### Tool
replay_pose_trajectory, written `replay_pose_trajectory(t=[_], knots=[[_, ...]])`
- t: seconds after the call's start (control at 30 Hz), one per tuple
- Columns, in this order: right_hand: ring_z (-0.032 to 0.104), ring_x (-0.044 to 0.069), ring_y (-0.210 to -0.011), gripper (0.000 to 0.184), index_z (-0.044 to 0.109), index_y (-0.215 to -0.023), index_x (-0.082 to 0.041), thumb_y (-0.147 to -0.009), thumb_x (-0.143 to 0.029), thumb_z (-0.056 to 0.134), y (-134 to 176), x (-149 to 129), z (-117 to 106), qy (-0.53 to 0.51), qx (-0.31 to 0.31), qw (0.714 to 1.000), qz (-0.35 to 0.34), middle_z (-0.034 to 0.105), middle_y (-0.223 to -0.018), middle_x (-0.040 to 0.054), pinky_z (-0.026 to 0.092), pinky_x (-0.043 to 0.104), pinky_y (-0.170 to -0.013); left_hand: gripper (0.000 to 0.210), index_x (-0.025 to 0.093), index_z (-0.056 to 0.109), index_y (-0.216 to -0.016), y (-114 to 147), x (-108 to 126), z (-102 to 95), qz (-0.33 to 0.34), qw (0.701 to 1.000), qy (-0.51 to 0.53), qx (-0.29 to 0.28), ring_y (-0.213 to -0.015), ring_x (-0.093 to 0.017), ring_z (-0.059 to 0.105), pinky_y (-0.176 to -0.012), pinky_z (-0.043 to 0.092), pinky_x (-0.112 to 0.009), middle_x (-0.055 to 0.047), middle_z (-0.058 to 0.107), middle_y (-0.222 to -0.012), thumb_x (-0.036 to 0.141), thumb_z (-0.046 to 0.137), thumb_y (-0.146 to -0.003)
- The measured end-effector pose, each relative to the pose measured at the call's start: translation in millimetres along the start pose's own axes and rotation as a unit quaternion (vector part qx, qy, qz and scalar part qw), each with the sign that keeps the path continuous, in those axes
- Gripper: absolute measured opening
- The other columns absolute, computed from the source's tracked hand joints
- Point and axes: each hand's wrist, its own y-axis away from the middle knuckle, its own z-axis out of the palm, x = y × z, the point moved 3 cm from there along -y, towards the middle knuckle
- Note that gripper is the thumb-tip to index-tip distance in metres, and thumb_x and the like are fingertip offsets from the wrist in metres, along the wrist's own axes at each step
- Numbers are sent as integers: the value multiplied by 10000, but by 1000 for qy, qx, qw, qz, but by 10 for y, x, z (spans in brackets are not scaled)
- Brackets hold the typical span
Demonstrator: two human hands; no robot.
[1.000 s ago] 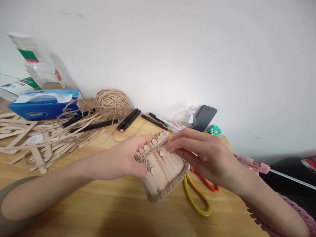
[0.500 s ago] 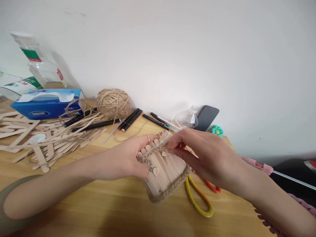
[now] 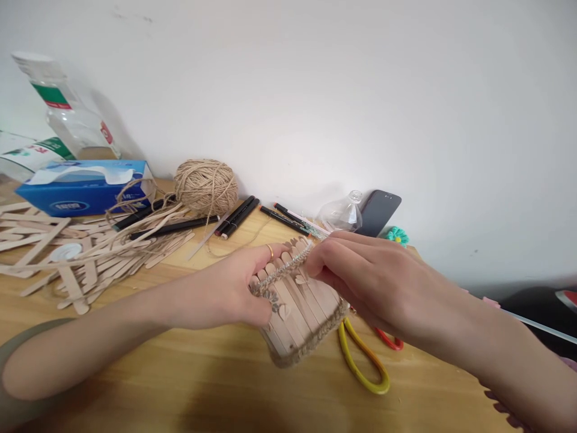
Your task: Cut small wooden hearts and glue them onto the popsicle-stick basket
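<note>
A small holder made of wooden craft sticks (image 3: 300, 307) is tilted over the table, with twine trim along its lower edge. Glittery braided cord (image 3: 288, 264) runs across it below the rounded stick tips, and small wooden hearts and a grey flower decorate its face. My left hand (image 3: 241, 288), a ring on one finger, grips the holder's left side. At the far upper corner, my right hand (image 3: 369, 273) is closed in a pinch by the end of the braided cord. Its fingertips are hidden behind the hand, so what they pinch does not show.
Yellow-handled scissors (image 3: 381, 388) lie right of the holder. Behind are a twine ball (image 3: 205, 186), black markers (image 3: 241, 216), a clear bottle (image 3: 345, 213), and a phone (image 3: 381, 210). Loose craft sticks (image 3: 72, 285) and a blue tissue box (image 3: 85, 195) occupy the left.
My right hand has rolled over slightly and its wrist has risen, covering more of its fingertips. My left hand and the holder stay nearly still. The view has shifted a little.
</note>
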Motion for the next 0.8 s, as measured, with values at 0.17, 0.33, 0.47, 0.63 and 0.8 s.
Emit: replay_pose_trajectory(t=[0.17,0.33,0.47,0.63,0.8], knots=[[413,123,-563,254,466,-705,-165,-883,-56,322,0,-16,29,38,4,999,-7,465,-650,8,308,233,-497,438,173,567,-957,7,59,36,-4,1000,15,3,-579,-41,445,-506,332,-128,91,540,-709,-91,521,-610],[441,139,-608,195,542,-803,-142,-874,-63,378,36,13,37,5,36,999,-12,518,-689,28,340,255,-531,428,165,565,-948,9,74,44,-5,1000,29,-1,-579,-43,452,-508,337,-131,89,540,-704,-97,518,-612],[491,136,-640,161,554,-896,-163,-886,-93,409,109,44,5,-47,77,996,19,569,-743,29,387,261,-571,446,170,577,-928,15,68,39,-3,999,46,-8,-590,-49,476,-523,355,-131,88,547,-697,-116,506,-593],[515,145,-658,183,535,-815,-211,-848,-74,418,342,137,79,-93,254,951,146,552,-743,13,404,270,-582,474,186,569,-994,7,33,40,14,999,47,-4,-626,-70,519,-559,396,-150,65,583,-740,-82,536,-605],[530,188,-985,165,468,-1043,-258,-905,-265,377,546,196,504,-263,319,856,311,553,-1014,34,455,303,-794,578,189,469,-1147,8,-15,49,30,999,10,43,-697,-110,564,-612,432,-190,16,632,-853,15,617,-616]])
